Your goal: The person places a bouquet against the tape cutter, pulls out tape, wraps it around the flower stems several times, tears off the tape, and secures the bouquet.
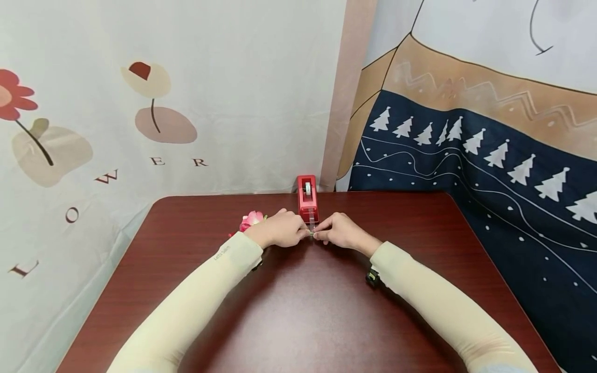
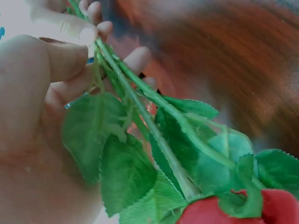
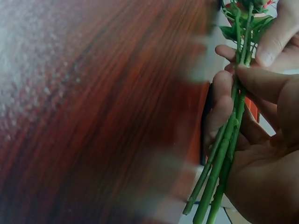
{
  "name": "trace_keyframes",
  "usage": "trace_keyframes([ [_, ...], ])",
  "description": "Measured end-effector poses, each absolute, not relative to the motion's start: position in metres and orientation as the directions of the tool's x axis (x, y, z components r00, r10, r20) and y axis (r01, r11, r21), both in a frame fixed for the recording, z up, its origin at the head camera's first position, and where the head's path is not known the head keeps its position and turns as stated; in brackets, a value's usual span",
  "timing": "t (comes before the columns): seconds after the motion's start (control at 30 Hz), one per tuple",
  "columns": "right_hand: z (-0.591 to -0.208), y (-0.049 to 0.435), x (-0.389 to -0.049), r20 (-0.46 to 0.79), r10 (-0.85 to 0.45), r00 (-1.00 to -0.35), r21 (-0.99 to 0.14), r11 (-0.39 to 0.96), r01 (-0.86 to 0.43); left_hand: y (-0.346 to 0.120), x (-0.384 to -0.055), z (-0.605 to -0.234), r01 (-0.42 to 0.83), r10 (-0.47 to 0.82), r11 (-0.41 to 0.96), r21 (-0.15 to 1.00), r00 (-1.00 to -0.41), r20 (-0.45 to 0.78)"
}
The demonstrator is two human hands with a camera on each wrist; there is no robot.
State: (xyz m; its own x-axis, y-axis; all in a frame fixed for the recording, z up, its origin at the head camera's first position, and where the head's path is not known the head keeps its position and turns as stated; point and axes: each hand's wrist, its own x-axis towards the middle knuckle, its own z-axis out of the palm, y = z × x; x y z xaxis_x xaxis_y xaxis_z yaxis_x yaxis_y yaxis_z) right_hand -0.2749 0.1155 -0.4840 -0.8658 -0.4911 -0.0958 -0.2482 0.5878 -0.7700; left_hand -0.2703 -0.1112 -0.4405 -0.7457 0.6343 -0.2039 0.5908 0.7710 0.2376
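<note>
A bundle of rose stems with green leaves runs between both hands. Its red bloom fills the lower right corner of the left wrist view, while a pink bloom shows beside the left wrist in the head view. My left hand pinches the stems on the bloom side. Close against it, my right hand pinches them between thumb and fingers, cut ends pointing past its palm. A clear tape strip stretches from the red tape dispenser down to the fingertips.
The dispenser stands at the back edge of the dark red wooden table. Behind the table hang a pale flower-printed curtain and a navy cloth with white trees.
</note>
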Motion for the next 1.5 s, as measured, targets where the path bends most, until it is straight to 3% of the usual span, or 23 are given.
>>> trace_keyframes([
  [0.17, -0.487, 0.113, -0.271, -0.017, -0.492, -0.870, -0.730, 0.601, -0.325, -0.118, -0.279, -0.447, 0.550, 0.630, 0.772, 0.319, -0.731, -0.264],
  [0.33, -0.487, 0.112, -0.269, 0.017, -0.496, -0.868, -0.707, 0.608, -0.361, -0.121, -0.281, -0.451, 0.556, 0.670, 0.728, 0.402, -0.701, -0.244],
  [0.5, -0.487, 0.114, -0.272, 0.009, -0.510, -0.860, -0.711, 0.601, -0.364, -0.120, -0.279, -0.448, 0.575, 0.682, 0.714, 0.399, -0.699, -0.215],
  [0.87, -0.484, 0.121, -0.278, -0.056, -0.528, -0.847, -0.717, 0.612, -0.334, -0.116, -0.270, -0.452, 0.685, 0.710, 0.696, 0.216, -0.702, -0.065],
  [1.5, -0.473, 0.128, -0.295, -0.165, -0.679, -0.716, -0.697, 0.594, -0.402, -0.118, -0.262, -0.461, 0.766, 0.789, 0.612, -0.195, -0.608, 0.087],
])
